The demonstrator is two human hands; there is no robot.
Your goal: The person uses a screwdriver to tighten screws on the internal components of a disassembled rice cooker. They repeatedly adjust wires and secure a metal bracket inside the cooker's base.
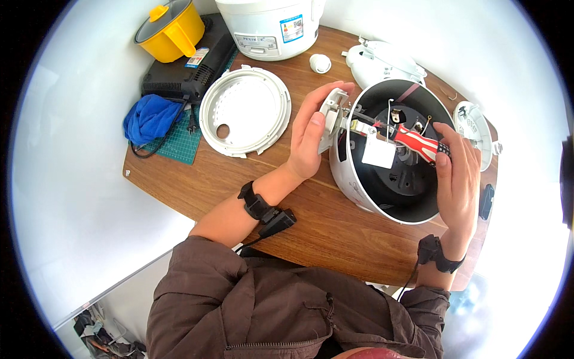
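Observation:
An open rice cooker body, white outside and dark inside, tilts toward me on the table with wires and metal parts showing within. My left hand is closed around a white plastic panel at the cooker's left side. In my right hand is a screwdriver with a red, white and dark handle. Its shaft points left across the cooker's opening toward the panel, and the tip is hard to make out. A white card-like piece hangs inside near the shaft.
A round white inner lid lies left of my left hand. Behind stand a white cooker, a small white cap and a white lid. Far left are a yellow pot, black appliance and blue cloth. Another white part lies right.

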